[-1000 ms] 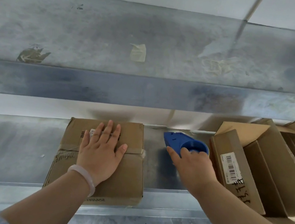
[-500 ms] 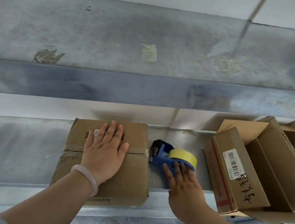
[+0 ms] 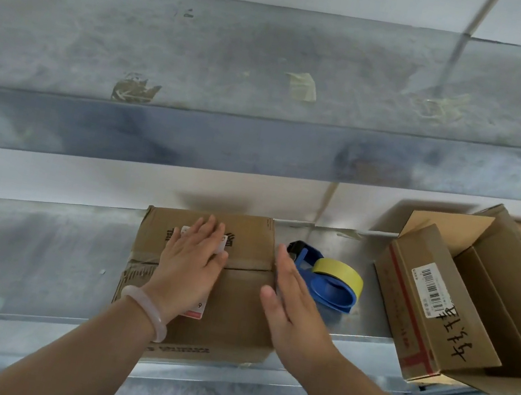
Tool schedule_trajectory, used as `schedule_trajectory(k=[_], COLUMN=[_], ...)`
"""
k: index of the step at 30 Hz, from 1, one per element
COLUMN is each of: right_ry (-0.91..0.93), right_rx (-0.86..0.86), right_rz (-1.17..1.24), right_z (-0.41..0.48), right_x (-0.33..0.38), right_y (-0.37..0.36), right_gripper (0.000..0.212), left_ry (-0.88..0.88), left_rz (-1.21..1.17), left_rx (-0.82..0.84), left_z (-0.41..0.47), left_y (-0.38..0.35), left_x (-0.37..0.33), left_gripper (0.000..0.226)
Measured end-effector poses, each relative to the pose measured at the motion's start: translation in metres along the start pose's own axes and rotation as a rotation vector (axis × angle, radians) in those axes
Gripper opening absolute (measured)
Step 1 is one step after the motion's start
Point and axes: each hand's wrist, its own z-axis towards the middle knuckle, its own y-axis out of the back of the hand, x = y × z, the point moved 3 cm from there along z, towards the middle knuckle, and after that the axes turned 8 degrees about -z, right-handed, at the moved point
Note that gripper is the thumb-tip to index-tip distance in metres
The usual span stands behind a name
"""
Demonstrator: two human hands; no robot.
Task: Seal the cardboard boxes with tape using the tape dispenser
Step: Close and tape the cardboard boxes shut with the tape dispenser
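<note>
A closed brown cardboard box (image 3: 231, 314) sits on the lower grey metal shelf (image 3: 33, 254), its front edge close to the shelf's lip. The left hand (image 3: 190, 261) lies flat on the box's top with fingers straight and slightly spread, covering part of a small white sticker and the middle seam. A pale, translucent bracelet (image 3: 144, 312) circles that wrist. Wrinkled tape shows at the left end of the seam.

The right hand (image 3: 295, 308) is wide and holds nothing. Its fingers are straight and together, thumb out, palm turned toward the box. It hangs at the box's right edge, and whether it touches the cardboard cannot be told.

The blue plastic tape dispenser (image 3: 330, 289) lies on its side on the same shelf, just beside the box's right side and partly behind the right hand. No hand touches it. Its yellow roll of tape (image 3: 340, 272) faces up and to the right.

Further right, apart from the dispenser, a long brown carton (image 3: 412, 314) stands tilted. It carries a white barcode label (image 3: 432, 292), black handwriting and a red stripe. It leans in the mouth of a larger open cardboard box (image 3: 499, 274), with more open flaps behind at the frame's edge.

Above runs an upper grey metal shelf (image 3: 207, 59) – scuffed, with scraps of old tape (image 3: 303, 86) stuck to its surface.
</note>
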Motion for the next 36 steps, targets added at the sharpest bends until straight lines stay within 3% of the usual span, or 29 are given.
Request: schedule_trajectory(k=[6, 11, 19, 26, 36], right_ry=[0.106, 0.078, 0.054, 0.29, 0.044], right_rx=[0.101, 0.098, 0.084, 0.166, 0.071], right_rz=[-0.395, -0.637, -0.787, -0.821, -0.658], right_z=[0.013, 0.015, 0.018, 0.022, 0.015], right_x=[0.013, 0.015, 0.022, 0.031, 0.021], right_y=[-0.017, -0.017, -0.018, -0.023, -0.025], right_gripper=[0.075, 0.08, 0.082, 0.074, 0.093], left_ry=[-0.188, -0.398, -0.195, -0.312, -0.116], left_rz=[0.013, 0.362, 0.326, 0.367, 0.315], left_rx=[0.1, 0.139, -0.038, 0.003, -0.147], left_z=[-0.01, -0.045, -0.073, -0.069, -0.078], left_y=[0.008, 0.02, 0.021, 0.028, 0.015], left_x=[0.004, 0.033, 0.045, 0.039, 0.048], left_gripper=[0.051, 0.061, 0.073, 0.06, 0.076])
